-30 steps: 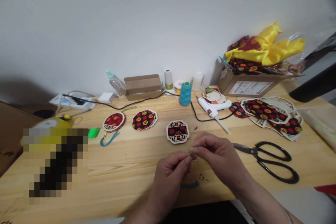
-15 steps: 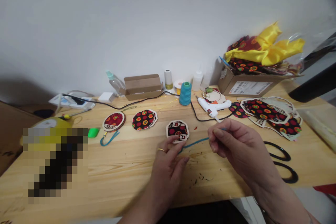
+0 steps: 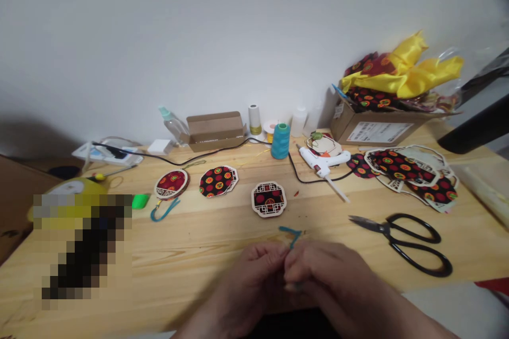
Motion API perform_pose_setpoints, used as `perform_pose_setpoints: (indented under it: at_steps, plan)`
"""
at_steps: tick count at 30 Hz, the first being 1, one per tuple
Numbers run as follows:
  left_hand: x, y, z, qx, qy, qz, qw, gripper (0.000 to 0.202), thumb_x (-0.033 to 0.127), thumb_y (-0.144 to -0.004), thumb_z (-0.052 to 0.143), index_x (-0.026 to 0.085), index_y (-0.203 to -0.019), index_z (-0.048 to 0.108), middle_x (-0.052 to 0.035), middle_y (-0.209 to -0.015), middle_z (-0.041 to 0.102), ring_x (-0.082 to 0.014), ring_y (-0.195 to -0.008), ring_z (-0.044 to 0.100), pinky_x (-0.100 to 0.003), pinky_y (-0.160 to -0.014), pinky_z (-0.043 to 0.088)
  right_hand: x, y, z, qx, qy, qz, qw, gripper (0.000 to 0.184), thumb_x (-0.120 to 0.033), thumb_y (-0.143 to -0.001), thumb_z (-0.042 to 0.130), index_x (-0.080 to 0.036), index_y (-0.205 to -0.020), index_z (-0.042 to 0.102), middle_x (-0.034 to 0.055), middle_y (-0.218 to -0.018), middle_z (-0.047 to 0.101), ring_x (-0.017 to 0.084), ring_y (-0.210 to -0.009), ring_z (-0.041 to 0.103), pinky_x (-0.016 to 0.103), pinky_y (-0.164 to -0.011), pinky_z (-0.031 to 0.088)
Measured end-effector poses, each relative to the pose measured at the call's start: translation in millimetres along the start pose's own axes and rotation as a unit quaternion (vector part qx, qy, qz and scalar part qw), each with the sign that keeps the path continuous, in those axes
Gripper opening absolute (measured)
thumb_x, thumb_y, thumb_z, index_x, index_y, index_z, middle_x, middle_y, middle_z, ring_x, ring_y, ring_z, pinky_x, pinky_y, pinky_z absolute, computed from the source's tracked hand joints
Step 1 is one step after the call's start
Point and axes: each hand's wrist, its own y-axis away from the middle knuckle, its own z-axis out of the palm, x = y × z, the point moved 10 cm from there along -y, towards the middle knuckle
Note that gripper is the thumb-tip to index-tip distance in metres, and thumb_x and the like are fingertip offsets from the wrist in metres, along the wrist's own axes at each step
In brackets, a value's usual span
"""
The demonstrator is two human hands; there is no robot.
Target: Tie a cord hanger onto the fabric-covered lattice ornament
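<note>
My left hand (image 3: 258, 270) and my right hand (image 3: 322, 270) meet close together above the table's front edge. Both are closed on a teal cord (image 3: 293, 235), whose bent end sticks out beyond the fingers; the rest of it is hidden by them. Beyond the hands lies a lattice-framed wooden piece (image 3: 269, 199) backed with dark patterned fabric. Black-handled scissors (image 3: 384, 229) rest to the right of my right hand, blades half toward the middle.
A white glue gun (image 3: 324, 161) with a glue stick lies behind, beside a teal thread cone (image 3: 280, 141). Fabric pieces (image 3: 405, 168) pile up at right, before a cardboard box (image 3: 374, 126). A round pendant (image 3: 172, 184) and an octagonal piece (image 3: 218, 180) lie left.
My left hand has left the lattice-framed piece and my right hand has come inward and down, so both now meet on the cord. The scissors and glue stick are uncovered.
</note>
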Motion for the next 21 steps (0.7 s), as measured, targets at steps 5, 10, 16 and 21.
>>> perform_pose_setpoints:
  at_steps: [5, 10, 16, 21]
  plan:
    - [0.3, -4.5, -12.4, 0.040, 0.003, 0.004, 0.999, 0.014, 0.023, -0.072, 0.067, 0.009, -0.071, 0.070, -0.0054, -0.061, 0.064, -0.0116, -0.055, 0.057, -0.023, -0.056, 0.040, -1.7, 1.8, 30.3, -0.117, 0.097, 0.005, 0.988, 0.019, -0.001, -0.072, 0.051, -0.016, -0.075, 0.063, 0.0033, -0.077, 0.068, 0.014, -0.072, 0.060, 0.022, -0.064, 0.045]
    - [6.2, -7.2, -17.5, 0.060, -0.006, 0.026, 0.998, 0.017, 0.023, -0.077, 0.062, 0.009, -0.072, 0.068, -0.0088, -0.073, 0.069, -0.0152, -0.065, 0.064, -0.026, -0.064, 0.046, 5.3, 3.0, 54.8, -0.198, 0.146, -0.009, 0.969, 0.010, -0.006, -0.070, 0.064, -0.015, -0.074, 0.068, 0.0021, -0.071, 0.069, 0.013, -0.063, 0.060, 0.020, -0.054, 0.040]
    - [11.5, -10.7, -25.7, 0.101, 0.011, 0.023, 0.995, 0.014, 0.024, -0.076, 0.064, 0.011, -0.073, 0.064, -0.0043, -0.064, 0.066, -0.0107, -0.051, 0.060, -0.022, -0.050, 0.046, -5.1, 12.1, 78.1, -0.300, 0.187, -0.102, 0.930, 0.014, -0.010, -0.073, 0.062, -0.019, -0.062, 0.065, -0.0052, -0.056, 0.063, 0.007, -0.044, 0.047, 0.019, -0.037, 0.022]
    - [20.4, -14.3, -34.9, 0.136, 0.008, 0.051, 0.989, 0.013, 0.021, -0.072, 0.068, 0.009, -0.077, 0.066, -0.0003, -0.059, 0.059, -0.0044, -0.045, 0.049, -0.014, -0.039, 0.034, -5.9, 15.4, 86.7, -0.327, 0.230, -0.130, 0.907, 0.013, -0.009, -0.068, 0.063, -0.015, -0.056, 0.061, -0.0035, -0.055, 0.064, 0.006, -0.039, 0.046, 0.018, -0.033, 0.019]
